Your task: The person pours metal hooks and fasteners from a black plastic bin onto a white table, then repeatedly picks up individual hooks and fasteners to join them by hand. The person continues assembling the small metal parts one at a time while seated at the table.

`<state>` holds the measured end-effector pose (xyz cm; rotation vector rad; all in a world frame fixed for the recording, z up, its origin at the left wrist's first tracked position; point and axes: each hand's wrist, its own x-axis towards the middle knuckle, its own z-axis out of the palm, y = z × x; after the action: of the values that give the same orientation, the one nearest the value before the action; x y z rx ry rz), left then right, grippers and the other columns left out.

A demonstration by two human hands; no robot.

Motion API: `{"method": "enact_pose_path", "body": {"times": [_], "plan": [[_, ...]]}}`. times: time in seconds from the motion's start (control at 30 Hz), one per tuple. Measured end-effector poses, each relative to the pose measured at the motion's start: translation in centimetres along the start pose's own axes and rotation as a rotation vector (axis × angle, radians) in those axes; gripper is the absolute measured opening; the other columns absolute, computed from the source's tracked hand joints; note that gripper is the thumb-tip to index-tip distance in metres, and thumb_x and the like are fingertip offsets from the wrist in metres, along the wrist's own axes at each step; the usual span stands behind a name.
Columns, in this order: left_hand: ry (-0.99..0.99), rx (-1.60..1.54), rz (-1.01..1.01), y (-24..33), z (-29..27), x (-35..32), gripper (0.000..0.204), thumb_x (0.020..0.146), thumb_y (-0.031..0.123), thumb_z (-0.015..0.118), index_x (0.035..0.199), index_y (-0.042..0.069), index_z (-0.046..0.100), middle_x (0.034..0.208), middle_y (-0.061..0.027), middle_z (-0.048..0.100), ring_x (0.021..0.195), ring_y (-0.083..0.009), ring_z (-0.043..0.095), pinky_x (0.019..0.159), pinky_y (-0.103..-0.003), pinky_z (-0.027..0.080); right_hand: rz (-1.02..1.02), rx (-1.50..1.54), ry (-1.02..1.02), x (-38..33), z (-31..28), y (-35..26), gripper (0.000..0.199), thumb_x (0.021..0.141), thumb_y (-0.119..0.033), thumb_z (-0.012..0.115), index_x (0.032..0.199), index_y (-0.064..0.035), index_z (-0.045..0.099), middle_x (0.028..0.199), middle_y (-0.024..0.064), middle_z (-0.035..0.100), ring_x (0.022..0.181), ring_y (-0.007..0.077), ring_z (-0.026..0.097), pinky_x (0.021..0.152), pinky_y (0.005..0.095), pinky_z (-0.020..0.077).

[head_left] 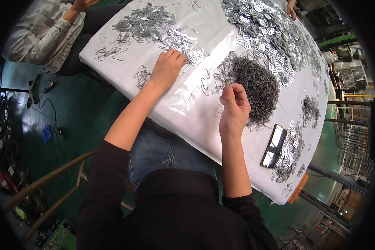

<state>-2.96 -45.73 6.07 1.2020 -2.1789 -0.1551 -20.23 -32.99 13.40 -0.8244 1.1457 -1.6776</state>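
Note:
My left hand [168,67] rests palm down at the near edge of a pile of small flat silver metal pieces with slots [150,23]. Its fingers are curled together and their tips are hidden, so what they hold cannot be seen. Over the near side of a large dark heap of bent wire hooks [258,83], my right hand [236,106] is raised with thumb and forefinger pinched. Whatever sits in that pinch is too small to make out. A few loose wire hooks [205,82] lie between my hands, left of the heap.
Clear tape [185,93] crosses the white table cover [196,125]. A bigger pile of flat metal pieces [271,33] spreads across the far right. A phone [273,146] lies near the right edge beside more pieces. One person [41,37] sits at left; another's hand [291,11] shows at far right.

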Motion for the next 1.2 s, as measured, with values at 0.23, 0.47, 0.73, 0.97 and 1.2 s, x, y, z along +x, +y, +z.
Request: {"method": "enact_pose_path", "body": {"times": [0.23, 0.47, 0.73, 0.97, 1.2], "plan": [[-0.079, -0.955, -0.622, 5.1, -3.5, -0.5, 0.017, 0.088, 0.011, 0.063, 0.103, 0.002, 0.064, 0.091, -0.0067, 0.068, 0.082, -0.0127, 0.065, 0.068, -0.026, 0.051, -0.015, -0.075, -0.021, -1.5, -0.3, -0.1, 0.007, 0.088, -0.007, 0.067, 0.089, -0.0028, 0.062, 0.088, -0.0025, 0.056, 0.081, 0.0058, 0.051, 0.073, 0.0204, 0.0403], [-0.112, -1.282, -0.683, 10.1, -8.2, -0.4, 0.020, 0.087, 0.013, 0.067, 0.100, -0.003, 0.066, 0.082, -0.0055, 0.070, 0.071, -0.0094, 0.064, 0.063, -0.022, 0.050, -0.056, -0.170, -0.078, -1.6, 0.9, 0.6, 0.005, 0.087, -0.004, 0.067, 0.088, -0.0011, 0.063, 0.090, 0.0011, 0.057, 0.081, 0.0076, 0.054, 0.070, 0.0216, 0.0431], [-0.072, -1.151, -0.588, 10.9, -9.3, -0.3, 0.018, 0.085, 0.012, 0.069, 0.095, -0.003, 0.069, 0.082, -0.0066, 0.070, 0.076, -0.0079, 0.063, 0.067, -0.021, 0.049, -0.099, -0.323, -0.051, -1.3, 1.1, 0.9, 0.009, 0.084, -0.010, 0.070, 0.086, -0.0023, 0.066, 0.086, 0.0010, 0.061, 0.073, 0.0082, 0.057, 0.063, 0.0222, 0.0427], [0.098, -1.027, -0.417, 10.8, -8.5, -0.2, 0.013, 0.082, 0.012, 0.072, 0.092, 0.003, 0.071, 0.098, -0.0022, 0.067, 0.084, -0.0105, 0.063, 0.073, -0.024, 0.050, -0.014, -0.380, -0.087, 0.7, -2.2, 0.1, 0.013, 0.085, -0.012, 0.070, 0.095, -0.0036, 0.069, 0.084, 0.0003, 0.064, 0.074, 0.0067, 0.057, 0.066, 0.0207, 0.0459], [0.165, -0.976, -0.422, 9.9, -8.7, -0.4, 0.012, 0.083, 0.011, 0.072, 0.091, 0.002, 0.071, 0.094, -0.0029, 0.067, 0.078, -0.0097, 0.064, 0.070, -0.023, 0.050, 0.148, -1.404, -0.268, 0.9, -6.1, -1.1, 0.018, 0.080, -0.018, 0.071, 0.089, -0.0031, 0.071, 0.071, 0.0090, 0.068, 0.063, 0.0178, 0.061, 0.062, 0.0319, 0.0475]]}}
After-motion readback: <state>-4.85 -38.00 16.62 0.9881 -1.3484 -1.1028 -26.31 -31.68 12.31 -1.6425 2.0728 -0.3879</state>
